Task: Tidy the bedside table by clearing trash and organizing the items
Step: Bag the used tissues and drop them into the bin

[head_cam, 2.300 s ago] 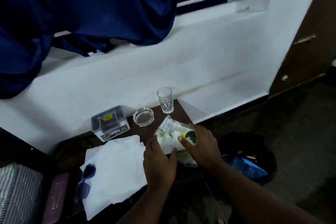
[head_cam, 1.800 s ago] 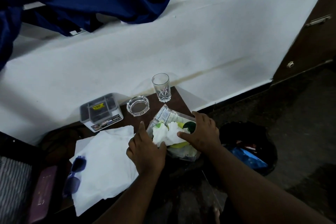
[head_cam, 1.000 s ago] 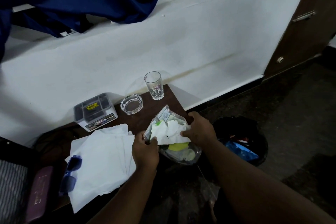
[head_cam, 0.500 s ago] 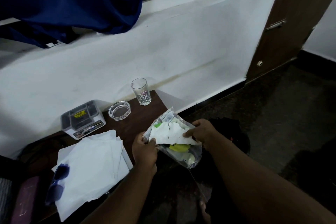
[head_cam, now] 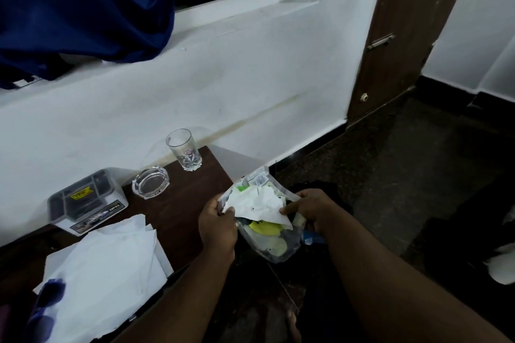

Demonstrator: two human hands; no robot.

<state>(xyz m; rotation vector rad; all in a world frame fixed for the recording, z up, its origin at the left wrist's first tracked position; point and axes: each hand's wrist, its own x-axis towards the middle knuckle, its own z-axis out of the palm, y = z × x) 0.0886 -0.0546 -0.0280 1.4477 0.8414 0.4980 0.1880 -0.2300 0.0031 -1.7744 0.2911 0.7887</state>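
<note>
A clear plastic bag stuffed with trash hangs just off the right edge of the dark wooden bedside table. My left hand grips its left side and my right hand grips its right side. Crumpled white paper sticks out of the bag's mouth, with yellow and green scraps below it. On the table stand a drinking glass, a glass ashtray, a small white and grey box, a pile of white paper sheets and blue sunglasses.
A black trash bin stands on the dark floor behind and below the bag, mostly hidden by my hands. A white wall with a window ledge and a blue curtain rises behind the table. A brown door is at the right.
Both hands have lifted the trash bag off the table and carried it right, past the table's edge toward the bin. The view has swung right, showing the door.
</note>
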